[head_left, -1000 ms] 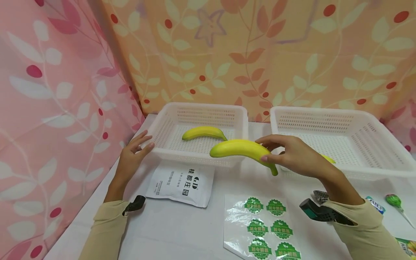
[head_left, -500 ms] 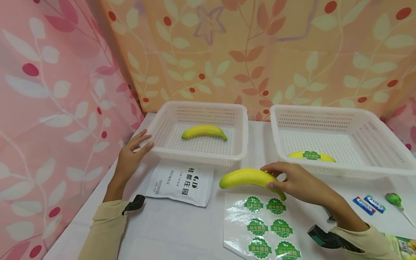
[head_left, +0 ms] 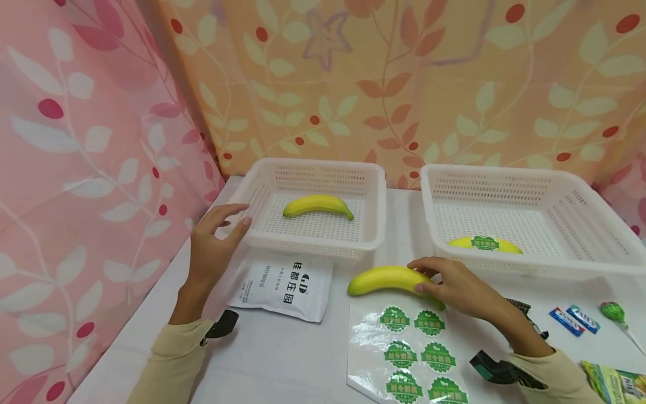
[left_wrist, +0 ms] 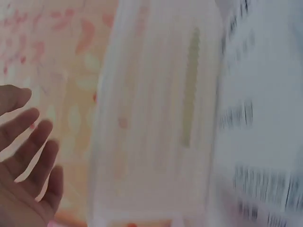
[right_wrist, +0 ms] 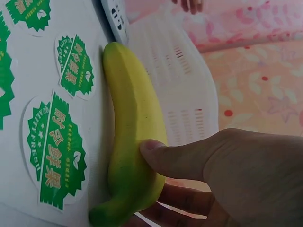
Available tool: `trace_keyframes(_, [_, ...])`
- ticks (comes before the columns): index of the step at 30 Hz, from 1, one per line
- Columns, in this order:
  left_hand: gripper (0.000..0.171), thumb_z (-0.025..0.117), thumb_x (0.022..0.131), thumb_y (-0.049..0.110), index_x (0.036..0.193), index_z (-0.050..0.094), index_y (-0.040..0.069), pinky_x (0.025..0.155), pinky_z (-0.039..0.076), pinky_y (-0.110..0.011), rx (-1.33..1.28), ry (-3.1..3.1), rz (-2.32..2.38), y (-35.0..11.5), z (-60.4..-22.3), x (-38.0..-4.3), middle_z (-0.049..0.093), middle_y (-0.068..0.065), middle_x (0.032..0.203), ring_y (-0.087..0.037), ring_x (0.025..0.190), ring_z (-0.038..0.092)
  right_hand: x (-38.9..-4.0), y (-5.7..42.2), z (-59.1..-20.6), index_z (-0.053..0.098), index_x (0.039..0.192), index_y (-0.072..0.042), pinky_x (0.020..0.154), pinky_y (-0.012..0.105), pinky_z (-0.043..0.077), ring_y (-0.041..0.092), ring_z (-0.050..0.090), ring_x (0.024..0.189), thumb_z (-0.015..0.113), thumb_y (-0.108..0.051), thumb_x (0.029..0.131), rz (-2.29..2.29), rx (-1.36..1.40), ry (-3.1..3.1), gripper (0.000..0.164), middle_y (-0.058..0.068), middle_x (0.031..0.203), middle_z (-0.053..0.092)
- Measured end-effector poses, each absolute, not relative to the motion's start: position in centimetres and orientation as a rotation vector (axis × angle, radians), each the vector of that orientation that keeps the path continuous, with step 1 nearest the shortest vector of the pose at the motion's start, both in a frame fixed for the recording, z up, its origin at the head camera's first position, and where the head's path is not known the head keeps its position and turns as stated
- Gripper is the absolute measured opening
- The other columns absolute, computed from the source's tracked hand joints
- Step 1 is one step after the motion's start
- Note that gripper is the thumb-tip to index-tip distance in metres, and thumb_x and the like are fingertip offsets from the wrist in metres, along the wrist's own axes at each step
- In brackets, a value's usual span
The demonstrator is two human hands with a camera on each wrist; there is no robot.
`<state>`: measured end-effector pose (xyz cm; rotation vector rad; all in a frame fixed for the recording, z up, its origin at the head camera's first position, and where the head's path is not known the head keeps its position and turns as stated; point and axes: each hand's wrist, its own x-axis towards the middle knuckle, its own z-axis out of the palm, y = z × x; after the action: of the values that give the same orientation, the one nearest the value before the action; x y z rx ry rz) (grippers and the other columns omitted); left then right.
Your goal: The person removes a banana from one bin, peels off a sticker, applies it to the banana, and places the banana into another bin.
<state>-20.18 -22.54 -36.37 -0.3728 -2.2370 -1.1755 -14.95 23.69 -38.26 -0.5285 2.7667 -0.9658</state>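
My right hand (head_left: 456, 286) holds a yellow banana (head_left: 383, 279) with green ends, thumb on one side and fingers on the other. The banana lies low at the top edge of a sheet of green stickers (head_left: 365, 348); in the right wrist view the same banana (right_wrist: 132, 109) sits beside the stickers. My left hand (head_left: 212, 241) is near the left corner of the left white basket (head_left: 313, 242), its fingers loosely bent around nothing. Inside that basket rests another banana (head_left: 318, 205). The left wrist view is blurred, with the left hand (left_wrist: 28, 165) apart from the basket.
A white coffee pouch (head_left: 282, 286) lies before the left basket. In the right basket (head_left: 535, 264) is a banana bearing a green sticker (head_left: 484, 243). To the right lie two small wrapped sweets (head_left: 575, 320), a lollipop (head_left: 612, 310) and a green packet (head_left: 615, 384).
The right hand has lowered the banana from in front of the baskets to the sticker sheet's top edge. My left hand has shifted slightly right, off the basket's side.
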Motion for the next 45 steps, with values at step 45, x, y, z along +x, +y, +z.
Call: trace_keyframes(45, [0.054, 0.091, 0.085, 0.024, 0.136, 0.070, 0.019, 0.087, 0.049, -0.018, -1.339, -3.018, -0.686, -3.2, -39.9, -13.3, 0.067, 0.007, 0.116, -0.002, 0.101, 0.061, -15.0, 23.9, -38.5, 0.066, 0.140, -0.005, 0.096, 0.051, 0.059, 0.031, 0.068, 0.119, 0.073, -0.030, 0.102, -0.934, -0.563, 2.780, 0.046, 0.012, 0.133, 0.071])
